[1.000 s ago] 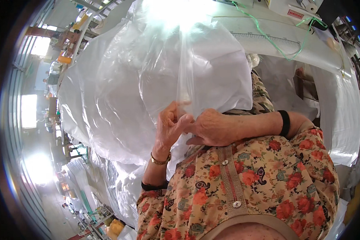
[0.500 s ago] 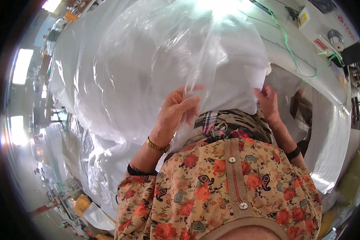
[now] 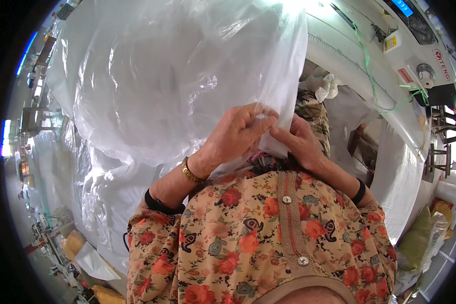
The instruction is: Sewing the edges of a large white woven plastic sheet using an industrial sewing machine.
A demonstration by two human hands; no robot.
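A large, crinkled sheet of clear plastic film (image 3: 152,86) with a whitish layer spreads before me and drops over the near side toward my lap. My left hand (image 3: 240,129), with a gold watch on its wrist, is closed on the film near its right edge. Close beside it, my right hand (image 3: 303,144) has thumb and fingers pinched on the same film edge. The fingertips of both hands nearly meet, and the film partly hides those of my left. Glare at the top washes out the film's far part.
A white sewing machine (image 3: 415,58) with a small display stands at the far right. Green thread (image 3: 368,76) trails from it over the pale worktop edge (image 3: 349,61). Crumpled white material (image 3: 327,87) lies right of the film. A green cushion-like bundle (image 3: 414,238) rests at lower right.
My right hand has moved left to meet my left hand at the film. The film's right edge has shifted left, uncovering the crumpled white material and more patterned cloth on my lap.
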